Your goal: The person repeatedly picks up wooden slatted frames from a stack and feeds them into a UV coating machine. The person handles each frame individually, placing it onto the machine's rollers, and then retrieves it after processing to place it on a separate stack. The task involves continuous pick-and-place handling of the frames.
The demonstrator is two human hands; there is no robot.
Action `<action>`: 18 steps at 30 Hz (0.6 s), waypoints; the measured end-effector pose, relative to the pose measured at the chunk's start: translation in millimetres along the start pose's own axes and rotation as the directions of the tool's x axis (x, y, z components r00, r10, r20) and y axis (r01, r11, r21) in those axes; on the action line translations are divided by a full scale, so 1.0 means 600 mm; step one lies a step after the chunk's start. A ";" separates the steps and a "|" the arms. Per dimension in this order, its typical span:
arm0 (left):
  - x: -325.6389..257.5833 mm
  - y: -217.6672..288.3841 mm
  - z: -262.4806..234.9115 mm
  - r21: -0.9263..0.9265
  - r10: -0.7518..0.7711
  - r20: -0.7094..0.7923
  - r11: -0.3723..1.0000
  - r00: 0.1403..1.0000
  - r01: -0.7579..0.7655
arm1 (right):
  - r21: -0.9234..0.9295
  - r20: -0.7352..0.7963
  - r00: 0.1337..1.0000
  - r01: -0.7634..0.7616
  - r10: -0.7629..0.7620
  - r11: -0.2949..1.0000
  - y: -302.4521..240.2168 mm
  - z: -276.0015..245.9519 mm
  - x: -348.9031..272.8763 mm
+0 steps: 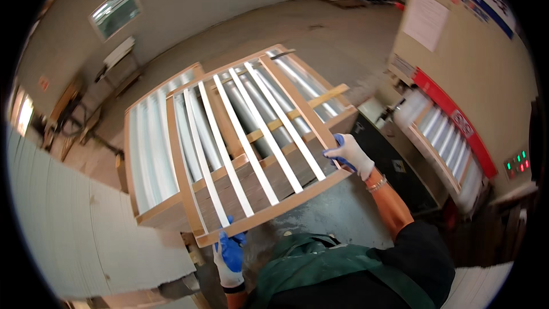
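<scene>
A slatted frame (278, 206) with brown edges and several white slats tilts in front of me, its far part over a stack of similar panels (150, 146). My left hand (230, 256), in a white and blue glove, grips the near rail by its left corner. The other corner is held by my right hand (354, 157), gloved alike, with fingers around the right side rail. Through the gaps between the slats show silvery slats below. A pale wooden strip (330, 95) lies crosswise beneath the frame, its right end sticking out.
On the right stands a beige machine (457, 34) with a red strip, and another slatted panel (437, 143) sits at its opening. Lit indicators (517, 163) glow on its side. Pale boards (74, 212) fill the left. A wheeled cart (80, 120) stands beyond them.
</scene>
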State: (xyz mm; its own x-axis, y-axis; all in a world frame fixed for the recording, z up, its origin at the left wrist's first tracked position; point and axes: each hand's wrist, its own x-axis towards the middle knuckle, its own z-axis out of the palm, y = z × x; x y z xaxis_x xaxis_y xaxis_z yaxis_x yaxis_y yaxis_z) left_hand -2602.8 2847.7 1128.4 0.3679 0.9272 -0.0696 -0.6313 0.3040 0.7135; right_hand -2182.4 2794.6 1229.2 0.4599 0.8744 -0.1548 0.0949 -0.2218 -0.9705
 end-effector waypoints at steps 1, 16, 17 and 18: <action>-0.013 -0.010 0.018 -0.002 -0.038 -0.010 0.999 0.999 0.038 | -0.010 -0.066 0.998 -0.007 0.007 1.000 0.011 -0.028 -0.039; 0.147 -0.060 0.114 0.462 -0.724 0.553 0.678 0.412 0.572 | 0.027 -0.949 0.307 -0.146 0.071 0.989 0.131 0.089 -0.609; 0.156 -0.057 0.114 0.497 -0.772 0.551 0.609 0.318 0.617 | 0.013 -0.968 0.241 -0.229 0.069 0.973 0.125 0.124 -0.635; 0.169 -0.066 0.106 0.511 -0.747 0.600 0.634 0.288 0.580 | 0.028 -0.985 0.158 -0.272 0.073 0.962 0.130 0.157 -0.645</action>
State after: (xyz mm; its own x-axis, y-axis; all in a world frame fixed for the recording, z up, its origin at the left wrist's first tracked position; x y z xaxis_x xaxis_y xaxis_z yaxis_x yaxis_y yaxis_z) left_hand -2497.1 2916.0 1137.2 0.9867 -0.0907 -0.1347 0.1618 0.6191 0.7685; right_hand -2436.3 2480.0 1196.2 0.9491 -0.3028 0.0867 -0.0582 -0.4392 -0.8965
